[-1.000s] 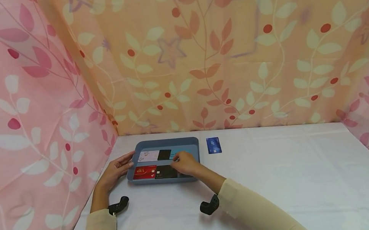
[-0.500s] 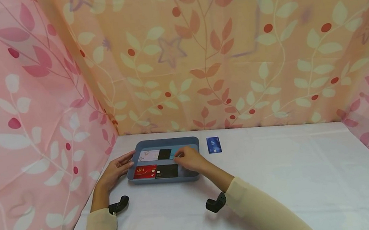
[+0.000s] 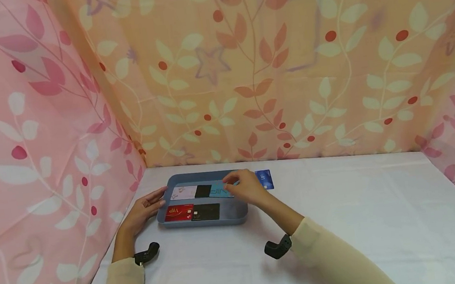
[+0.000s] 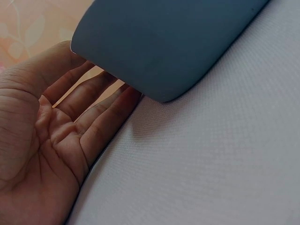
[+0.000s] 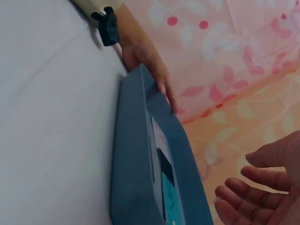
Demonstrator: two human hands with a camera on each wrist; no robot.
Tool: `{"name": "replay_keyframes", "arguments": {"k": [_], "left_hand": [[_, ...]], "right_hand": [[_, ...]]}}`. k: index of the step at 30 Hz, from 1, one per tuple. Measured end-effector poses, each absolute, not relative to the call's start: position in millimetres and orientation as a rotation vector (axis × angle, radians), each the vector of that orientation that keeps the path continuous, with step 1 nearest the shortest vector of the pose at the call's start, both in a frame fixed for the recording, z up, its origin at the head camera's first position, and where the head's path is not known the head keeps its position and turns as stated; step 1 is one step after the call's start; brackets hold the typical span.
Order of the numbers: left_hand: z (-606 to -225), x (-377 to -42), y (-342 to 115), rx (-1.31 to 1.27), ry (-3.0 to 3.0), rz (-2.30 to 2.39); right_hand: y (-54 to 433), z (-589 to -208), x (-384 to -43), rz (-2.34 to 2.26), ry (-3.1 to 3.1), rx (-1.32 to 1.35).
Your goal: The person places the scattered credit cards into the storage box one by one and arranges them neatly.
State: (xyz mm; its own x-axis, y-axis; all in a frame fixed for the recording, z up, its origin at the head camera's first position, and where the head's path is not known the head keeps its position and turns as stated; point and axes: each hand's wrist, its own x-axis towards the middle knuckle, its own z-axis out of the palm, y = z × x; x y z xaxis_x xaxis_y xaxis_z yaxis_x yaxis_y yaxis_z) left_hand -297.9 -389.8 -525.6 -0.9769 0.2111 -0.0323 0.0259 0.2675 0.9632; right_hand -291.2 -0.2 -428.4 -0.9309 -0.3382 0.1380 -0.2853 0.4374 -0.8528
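Observation:
A blue-grey tray holds a pale patterned card, a black card, a teal card, a red VIP card and another black card. My left hand rests against the tray's left end, fingers mostly straight along the wall; in the left wrist view, the tray corner hides their tips. Above the teal card's right end is my right hand. Loosely bent, its fingers have nothing between them in the right wrist view.
A blue VIP card lies on the white tablecloth right of the tray, partly covered by my right hand. Patterned cloth rises behind the table, and pink cloth lines the left side. Each wrist wears a black device.
My right hand has moved right and slightly up, uncovering most of the teal card and the lower black card. It now overlaps the blue VIP card. My left hand stays put.

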Motion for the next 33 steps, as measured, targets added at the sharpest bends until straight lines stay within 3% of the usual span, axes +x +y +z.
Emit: {"name": "replay_keyframes", "arguments": {"k": [12, 33], "left_hand": [[-526, -295, -392, 0.205, 2.383, 1.802], [-522, -294, -386, 0.229, 2.378, 1.809]], "right_hand": [[31, -424, -307, -1.605, 2.820, -0.565], [63, -457, -332, -1.385, 3.062, -0.135]]}}
